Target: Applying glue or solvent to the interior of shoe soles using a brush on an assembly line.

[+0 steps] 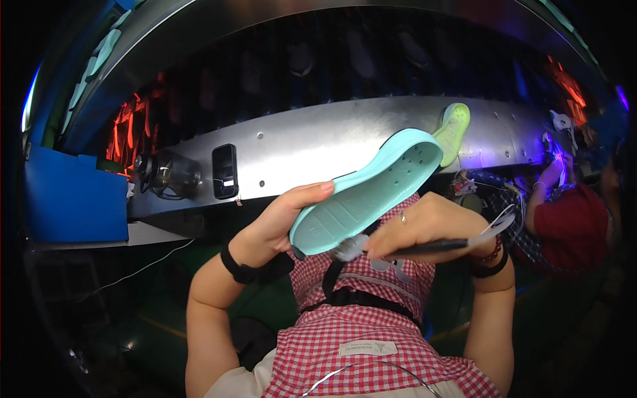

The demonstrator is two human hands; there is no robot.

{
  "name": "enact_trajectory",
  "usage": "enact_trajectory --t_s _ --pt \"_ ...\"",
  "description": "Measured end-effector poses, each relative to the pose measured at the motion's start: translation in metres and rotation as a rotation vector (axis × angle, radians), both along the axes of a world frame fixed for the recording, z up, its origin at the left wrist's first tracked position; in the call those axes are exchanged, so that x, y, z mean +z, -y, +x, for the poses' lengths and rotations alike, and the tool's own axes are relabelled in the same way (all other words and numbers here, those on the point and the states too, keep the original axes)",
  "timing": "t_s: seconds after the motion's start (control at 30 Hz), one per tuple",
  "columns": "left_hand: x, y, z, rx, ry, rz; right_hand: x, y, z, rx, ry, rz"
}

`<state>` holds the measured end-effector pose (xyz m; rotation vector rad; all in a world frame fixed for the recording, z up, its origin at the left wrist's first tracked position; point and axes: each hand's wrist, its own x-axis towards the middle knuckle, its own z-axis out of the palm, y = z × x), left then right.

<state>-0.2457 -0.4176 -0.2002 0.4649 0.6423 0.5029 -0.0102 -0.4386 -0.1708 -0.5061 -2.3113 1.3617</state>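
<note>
A turquoise shoe sole is tilted in front of me, its hollow inner side facing up. My left hand is closed around its lower left end, the thumb lying over the rim. In my right hand is a black-handled brush, gripped between thumb and fingers. The pale, slightly blurred head of the brush is at the sole's lower edge; whether it touches I cannot tell. A thin whitish tube or cable shows by the far end of the handle. Behind the turquoise sole, a yellow-green sole rests on the metal bench.
The metal ledge runs across, with dark slots holding dim sole shapes beyond it. On its left stand a dark clear jug and a black phone-like object. A blue box is far left. A co-worker in red works at right.
</note>
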Motion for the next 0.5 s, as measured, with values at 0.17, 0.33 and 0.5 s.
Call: enact_trajectory --t_s 0.17,0.33,0.5 --pt "0.001 0.003 -0.007 -0.146 -0.182 0.060 -0.006 0.000 -0.001 0.041 0.007 0.181" --pt "0.011 0.009 -0.010 -0.123 -0.204 0.054 0.003 -0.008 0.011 -0.018 0.043 0.163" --pt "0.007 0.010 -0.018 -0.158 -0.283 0.078 0.007 -0.003 0.013 0.103 0.355 0.335"
